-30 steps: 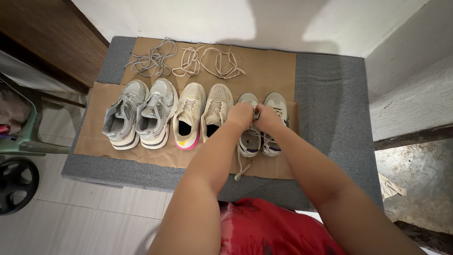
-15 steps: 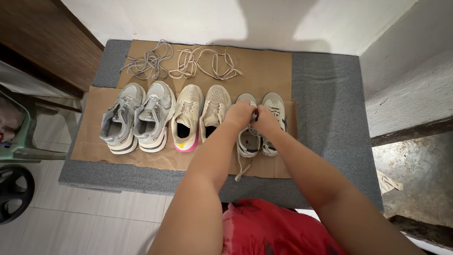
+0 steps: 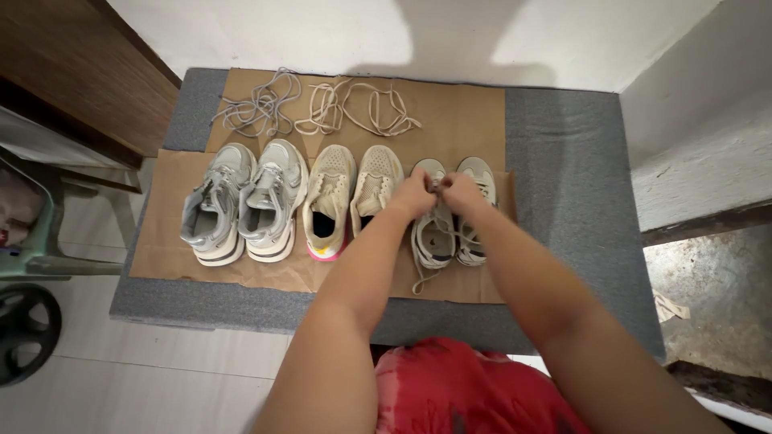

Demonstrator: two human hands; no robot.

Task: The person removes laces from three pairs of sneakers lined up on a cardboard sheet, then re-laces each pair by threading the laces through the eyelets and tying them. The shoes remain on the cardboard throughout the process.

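Both hands, left hand (image 3: 416,195) and right hand (image 3: 461,193), pinch the lace on the white sneaker (image 3: 433,229); loose laces (image 3: 322,108) at eleven o'clock.

Three shoe pairs (image 3: 334,205) on cardboard (image 3: 466,112), loose laces (image 3: 318,108) behind

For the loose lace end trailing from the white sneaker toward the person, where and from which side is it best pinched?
Probably at its free tip, from above: it lies flat on the brown cardboard sheet, clear of the white sneaker and both hands.
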